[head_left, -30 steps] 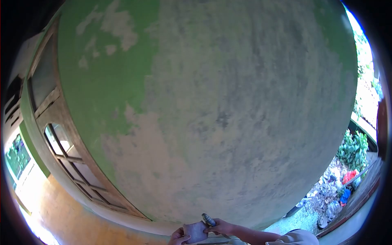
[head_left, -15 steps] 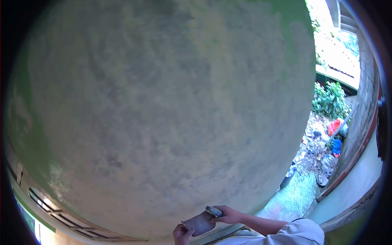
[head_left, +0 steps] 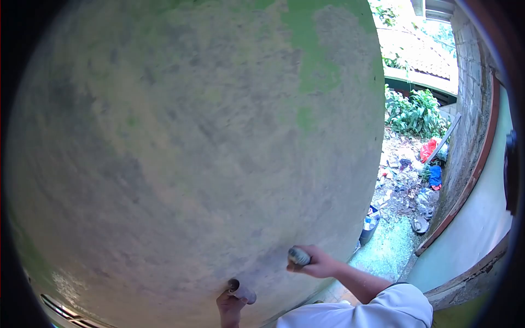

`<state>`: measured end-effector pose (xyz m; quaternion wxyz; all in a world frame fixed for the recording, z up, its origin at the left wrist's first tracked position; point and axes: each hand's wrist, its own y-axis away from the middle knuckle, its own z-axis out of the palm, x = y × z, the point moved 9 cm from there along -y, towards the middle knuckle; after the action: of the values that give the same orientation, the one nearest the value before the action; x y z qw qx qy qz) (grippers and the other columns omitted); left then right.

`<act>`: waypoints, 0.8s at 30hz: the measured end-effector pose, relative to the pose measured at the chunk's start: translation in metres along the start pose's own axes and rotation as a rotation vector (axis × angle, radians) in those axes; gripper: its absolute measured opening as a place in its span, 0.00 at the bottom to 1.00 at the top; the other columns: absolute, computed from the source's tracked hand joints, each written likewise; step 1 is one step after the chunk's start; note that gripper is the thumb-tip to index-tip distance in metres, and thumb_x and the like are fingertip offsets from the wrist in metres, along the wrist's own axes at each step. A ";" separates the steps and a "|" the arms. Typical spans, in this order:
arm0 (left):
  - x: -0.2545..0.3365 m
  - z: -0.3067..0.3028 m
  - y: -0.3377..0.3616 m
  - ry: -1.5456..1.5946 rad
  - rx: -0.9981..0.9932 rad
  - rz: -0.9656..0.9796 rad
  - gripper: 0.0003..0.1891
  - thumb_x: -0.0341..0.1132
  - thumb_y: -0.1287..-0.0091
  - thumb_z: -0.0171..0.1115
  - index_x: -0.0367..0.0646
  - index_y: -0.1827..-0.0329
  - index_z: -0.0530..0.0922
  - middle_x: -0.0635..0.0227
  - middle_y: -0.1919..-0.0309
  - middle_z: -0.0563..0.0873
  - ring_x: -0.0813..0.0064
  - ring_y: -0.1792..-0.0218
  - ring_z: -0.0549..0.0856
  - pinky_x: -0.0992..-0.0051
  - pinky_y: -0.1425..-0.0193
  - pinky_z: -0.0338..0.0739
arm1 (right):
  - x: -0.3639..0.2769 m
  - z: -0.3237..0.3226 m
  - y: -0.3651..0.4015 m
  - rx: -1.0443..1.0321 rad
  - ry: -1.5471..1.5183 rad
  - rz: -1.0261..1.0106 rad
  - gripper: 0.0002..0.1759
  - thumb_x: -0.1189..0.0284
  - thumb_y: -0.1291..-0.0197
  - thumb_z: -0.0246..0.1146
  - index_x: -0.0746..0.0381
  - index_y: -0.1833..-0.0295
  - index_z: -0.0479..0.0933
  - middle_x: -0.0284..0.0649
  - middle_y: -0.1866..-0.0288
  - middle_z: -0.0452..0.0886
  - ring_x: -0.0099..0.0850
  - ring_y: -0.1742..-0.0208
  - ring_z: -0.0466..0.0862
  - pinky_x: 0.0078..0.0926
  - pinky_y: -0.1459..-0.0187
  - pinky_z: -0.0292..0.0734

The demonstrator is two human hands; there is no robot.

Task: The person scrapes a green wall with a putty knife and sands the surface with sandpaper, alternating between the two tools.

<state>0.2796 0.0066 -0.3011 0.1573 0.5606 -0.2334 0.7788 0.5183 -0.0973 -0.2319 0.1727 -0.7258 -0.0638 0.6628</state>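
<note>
My left hand (head_left: pixel 229 306), low in the view, closes round a curled grey sheet (head_left: pixel 245 291) that looks like sandpaper, bent into a tube shape. To its right and higher up, my right hand (head_left: pixel 314 264) is wrapped round a short, rounded grey piece (head_left: pixel 298 255) with a mottled surface; its exact kind I cannot make out. Both hands are in front of a large wall (head_left: pixel 219 164) with grey, cream and green patches. Whether the rounded piece touches the wall is hard to see.
Right of the wall's edge runs a passage (head_left: pixel 388 246) with a dark bucket (head_left: pixel 369 225) by the wall. Scattered rubbish (head_left: pixel 407 175) and leafy plants (head_left: pixel 418 112) lie beyond. A block wall (head_left: pixel 473 82) and a pale panel (head_left: pixel 470 240) border the far right.
The grey sheet, flat between both hands before, is now curled in my left hand alone. My right hand has moved up and right with the rounded piece. The view has shifted.
</note>
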 end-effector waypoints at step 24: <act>-0.034 -0.022 -0.009 -0.442 -0.102 -0.010 0.09 0.26 0.46 0.68 0.37 0.62 0.81 0.63 0.60 0.83 0.68 0.55 0.82 0.69 0.49 0.76 | -0.300 -0.044 0.017 -0.164 0.651 -1.665 0.15 0.78 0.50 0.63 0.61 0.80 0.63 0.29 0.87 0.56 0.21 0.90 0.56 0.21 0.87 0.45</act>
<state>0.2773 0.0263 -0.3374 0.1342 0.7102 -0.2986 0.6233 0.5251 -0.2167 0.0474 0.5547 -0.6064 -0.5645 0.0776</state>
